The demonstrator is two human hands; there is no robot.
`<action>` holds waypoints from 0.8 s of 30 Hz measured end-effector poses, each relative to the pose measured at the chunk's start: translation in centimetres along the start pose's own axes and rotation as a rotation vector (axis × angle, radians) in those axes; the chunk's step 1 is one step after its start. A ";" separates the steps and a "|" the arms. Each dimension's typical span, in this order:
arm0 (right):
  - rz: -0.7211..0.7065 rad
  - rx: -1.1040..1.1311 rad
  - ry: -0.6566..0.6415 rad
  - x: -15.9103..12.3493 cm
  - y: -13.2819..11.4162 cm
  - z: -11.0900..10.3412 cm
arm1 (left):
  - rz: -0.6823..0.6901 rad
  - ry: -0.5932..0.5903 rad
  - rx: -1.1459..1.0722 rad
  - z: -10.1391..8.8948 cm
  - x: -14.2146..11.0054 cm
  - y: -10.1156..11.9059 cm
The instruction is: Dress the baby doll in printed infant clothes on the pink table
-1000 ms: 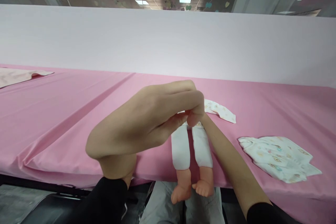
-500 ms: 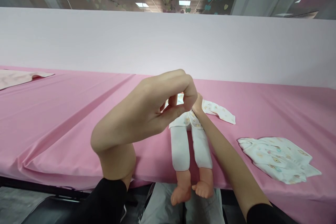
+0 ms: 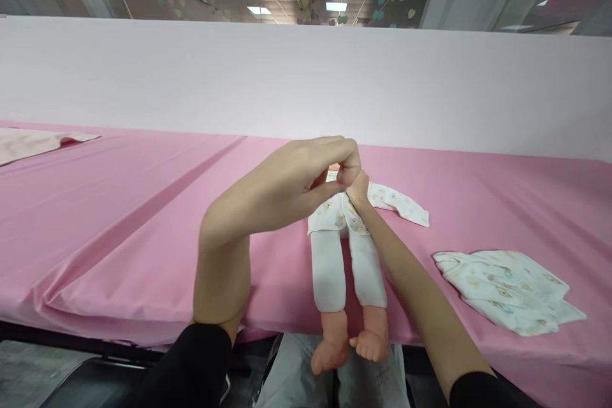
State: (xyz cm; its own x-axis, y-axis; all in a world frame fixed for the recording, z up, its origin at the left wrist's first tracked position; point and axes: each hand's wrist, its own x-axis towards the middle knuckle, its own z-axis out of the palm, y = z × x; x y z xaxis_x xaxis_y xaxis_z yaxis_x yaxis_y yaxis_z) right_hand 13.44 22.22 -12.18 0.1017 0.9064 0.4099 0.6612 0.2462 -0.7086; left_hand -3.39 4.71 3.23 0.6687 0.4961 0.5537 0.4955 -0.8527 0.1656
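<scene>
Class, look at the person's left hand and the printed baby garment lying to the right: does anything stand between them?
Yes: the person's right forearm lies between the left hand and the printed baby garment, running down from the waist of the doll toward the person.

- doll's feet (image 3: 329,350): smooth, slightly glossy plastic
- doll's leggings (image 3: 327,271): matt white cloth
- printed garment (image 3: 502,290): thin, matt, crumpled cotton-like cloth
- tablecloth (image 3: 119,255): smooth pink fabric with a satiny sheen
- upright backdrop (image 3: 287,83): smooth, matt pale sheet
</scene>
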 end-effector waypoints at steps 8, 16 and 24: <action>0.025 0.181 0.162 0.8 1.2 1.0 | -0.168 -0.074 0.073 2.6 2.3 -4.1; 0.024 0.191 0.178 0.6 0.9 0.9 | -0.309 -0.194 0.131 6.1 3.7 -8.5; 0.031 0.171 0.146 0.9 0.7 0.5 | -0.375 -0.121 0.219 9.1 4.4 -11.1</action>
State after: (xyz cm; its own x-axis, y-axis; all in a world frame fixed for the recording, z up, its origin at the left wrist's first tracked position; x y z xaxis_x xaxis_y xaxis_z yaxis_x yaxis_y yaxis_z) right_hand 13.63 23.39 -12.58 0.2350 0.8582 0.4565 0.5219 0.2848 -0.8041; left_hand -0.88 17.81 -3.57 0.4745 0.7907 0.3868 0.8126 -0.5624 0.1528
